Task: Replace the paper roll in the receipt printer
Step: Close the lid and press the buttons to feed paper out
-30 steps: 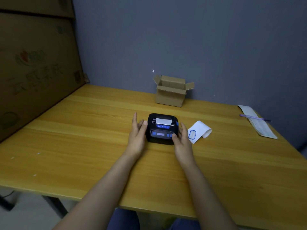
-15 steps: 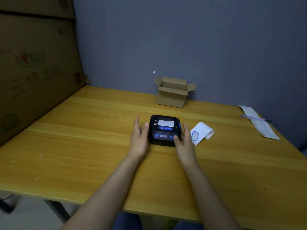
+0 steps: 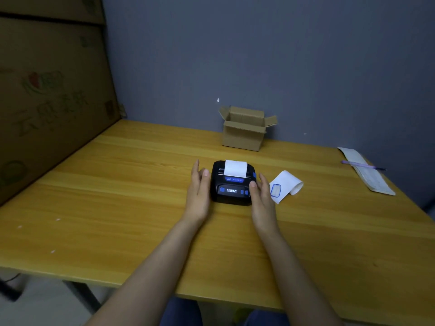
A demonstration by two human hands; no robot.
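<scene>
A small black receipt printer [image 3: 231, 191] with blue buttons and a lit display sits mid-table, lid closed. A white paper strip [image 3: 235, 168] sticks up out of its slot. My left hand [image 3: 199, 192] lies flat against the printer's left side, fingers straight. My right hand [image 3: 262, 200] rests at its right side, thumb touching the front right corner. Just right of the printer lies a curled white paper piece [image 3: 286, 185] with a blue outlined mark.
An open small cardboard box [image 3: 244, 130] stands at the back by the grey wall. A paper slip [image 3: 367, 171] with a purple pen [image 3: 362, 165] across it lies far right. Large cardboard boxes [image 3: 47, 90] wall off the left side of the wooden table [image 3: 117, 208].
The paper strip coming out of the printer slot has grown longer. Both hands stay at the printer's sides, shifted only slightly.
</scene>
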